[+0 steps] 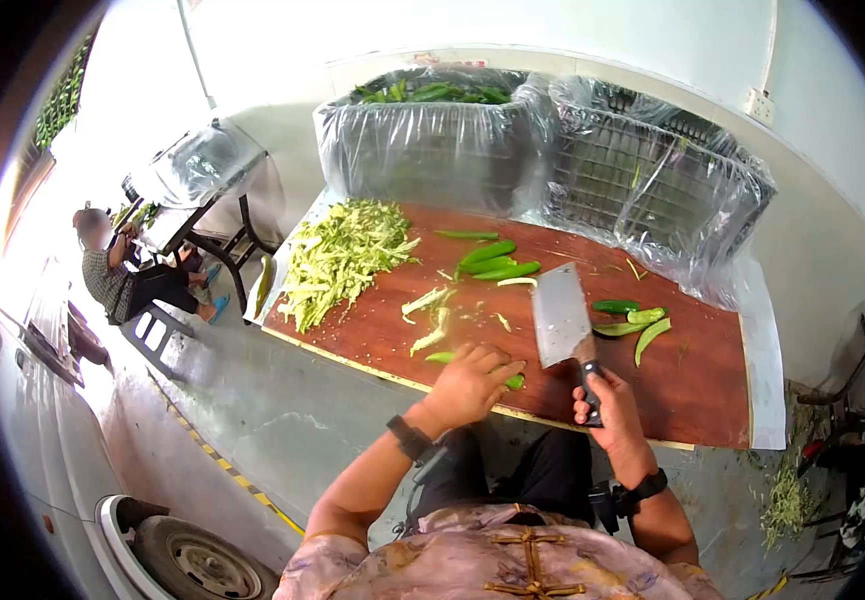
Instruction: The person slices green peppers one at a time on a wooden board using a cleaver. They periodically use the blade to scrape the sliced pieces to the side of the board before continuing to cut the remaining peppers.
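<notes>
My left hand [471, 388] is closed over a long green pepper [516, 382] on the brown board [473, 225], with both ends of the pepper showing past the fingers. The black handle of a wide cleaver [561, 315] is gripped in my right hand [613, 408]. Its blade points away from me, a little to the right of the pepper. Several whole green peppers [501, 262] lie beyond the blade, and cut green pieces [649, 325] sit to its right. Pale strips [431, 325] lie beyond my left hand.
A heap of pale green strips [348, 262] covers the board's left end. Behind stand two plastic-lined crates [433, 140], the left one holding green vegetables. Another person [118, 270] sits at a small table on the left. A vehicle wheel [198, 560] is at lower left.
</notes>
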### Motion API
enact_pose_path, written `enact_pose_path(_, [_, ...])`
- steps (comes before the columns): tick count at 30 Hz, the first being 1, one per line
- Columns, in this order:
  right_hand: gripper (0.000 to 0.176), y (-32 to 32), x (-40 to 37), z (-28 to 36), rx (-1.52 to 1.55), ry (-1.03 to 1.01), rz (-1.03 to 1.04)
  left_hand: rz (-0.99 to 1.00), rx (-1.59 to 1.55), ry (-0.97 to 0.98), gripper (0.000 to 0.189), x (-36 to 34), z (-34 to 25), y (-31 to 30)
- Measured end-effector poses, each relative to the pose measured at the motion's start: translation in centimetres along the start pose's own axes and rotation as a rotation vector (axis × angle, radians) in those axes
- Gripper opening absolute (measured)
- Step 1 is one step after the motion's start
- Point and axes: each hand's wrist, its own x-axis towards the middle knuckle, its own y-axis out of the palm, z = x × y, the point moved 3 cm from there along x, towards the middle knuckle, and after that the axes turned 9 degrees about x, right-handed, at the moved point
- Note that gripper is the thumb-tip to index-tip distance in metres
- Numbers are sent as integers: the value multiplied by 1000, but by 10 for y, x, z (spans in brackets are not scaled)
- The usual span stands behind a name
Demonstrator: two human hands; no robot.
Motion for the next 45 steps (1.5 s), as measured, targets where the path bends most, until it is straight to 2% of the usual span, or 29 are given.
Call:
enact_pose_path(3, [19,22,5,-25,-20,70,101,24,-19,-65,48,-9,32,-4])
enact_pose_path(7, [14,67,16,-52,-62,120,187,-115,97,-153,45,-24,83,-18])
enact_pose_path(10, [10,106,35,-68,-105,144,252,-30,329,-288,37,-34,126,-33])
enact_pose_path(13, [8,153,53,-73,-154,161,322,-82,395,-402,33,-39,155,-52])
enact_pose_path(14, [7,165,58,-73,-186,159,371,-218,431,-396,35,-38,159,-62])
enact_pose_path(15, [7,171,64,-71,-185,165,376,-214,436,-401,35,-36,161,-69])
enact_pose_path(17, [10,179,69,-67,-454,-77,453,-252,387,-519,37,-38,162,-84])
enact_pose_path(18, [10,178,67,-67,-444,-71,451,-246,390,-505,41,-36,158,-91])
enact_pose_path(21, [26,152,54,-46,-386,-176,321,-200,376,-446,42,-26,137,-94])
enact_pose_path(23, [37,119,36,-34,-285,-140,303,-219,330,-355,46,-15,113,-90])
enact_pose_path(25, [35,89,10,-22,-200,-128,240,-109,248,-284,50,0,79,-84])
enact_pose_path(27, [32,60,-12,-15,-146,-135,199,-128,224,-215,51,10,63,-58])
enact_pose_path(29, [28,38,-33,-7,-82,-151,166,-188,143,-34,48,23,42,-43])
enact_pose_path(31, [28,12,-48,-5,-12,-156,134,-225,136,3,44,34,26,-20])
enact_pose_path(33, [29,-13,-59,-6,56,-147,116,-259,116,2,40,40,14,-3])
enact_pose_path(35, [28,-36,-66,-11,153,-94,102,-203,154,-2,35,36,3,13])
enact_pose_path(37, [27,-52,-72,-18,180,-88,115,-185,19,-69,31,30,-7,18])
enact_pose_path(39, [27,-64,-76,-26,197,-11,114,-185,33,-118,30,21,-7,16])
enact_pose_path(43, [27,-73,-82,-33,84,96,92,-150,19,-281,29,10,-4,8])
enact_pose_path(45, [22,-75,-84,-33,42,133,47,-137,38,-283,30,7,-6,13])
